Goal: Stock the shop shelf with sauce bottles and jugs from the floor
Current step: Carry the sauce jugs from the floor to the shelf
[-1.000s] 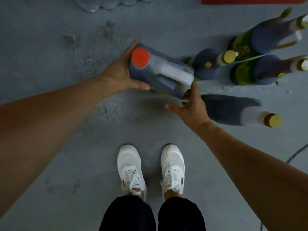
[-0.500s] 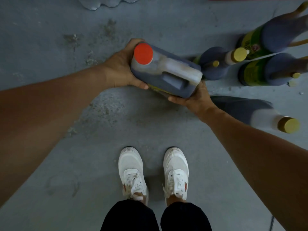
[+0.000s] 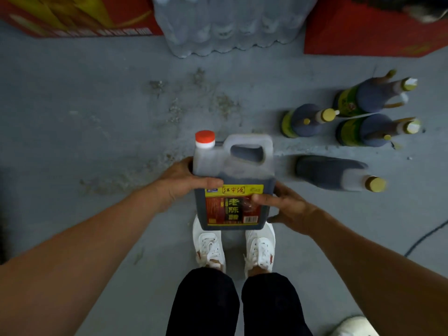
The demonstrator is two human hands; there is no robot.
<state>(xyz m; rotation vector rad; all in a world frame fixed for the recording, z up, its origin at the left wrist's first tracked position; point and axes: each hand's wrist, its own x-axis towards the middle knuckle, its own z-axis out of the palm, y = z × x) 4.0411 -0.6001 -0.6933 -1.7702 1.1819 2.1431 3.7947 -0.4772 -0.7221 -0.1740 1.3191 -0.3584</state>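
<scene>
I hold a dark sauce jug (image 3: 234, 170) with an orange cap and a red and yellow label upright above my shoes. My left hand (image 3: 180, 181) grips its left side, thumb across the front. My right hand (image 3: 283, 207) grips its right side, thumb on the label. On the floor to the right stand three dark bottles with yellow caps and green labels (image 3: 305, 121) (image 3: 371, 95) (image 3: 371, 132). A fourth dark bottle (image 3: 337, 173) stands nearer, its yellow cap leaning right.
A shrink-wrapped pack of clear water bottles (image 3: 230, 23) sits at the top centre. Red cartons lie at the top left (image 3: 72, 18) and top right (image 3: 371, 25). A dark cable (image 3: 426, 236) crosses the grey floor at the right. Another white shoe (image 3: 356, 327) shows at the bottom right.
The jug has been lifted off the floor, turned from tilted to upright with its label facing me, and brought closer over my shoes. The view tilted up to reveal the cartons and water pack.
</scene>
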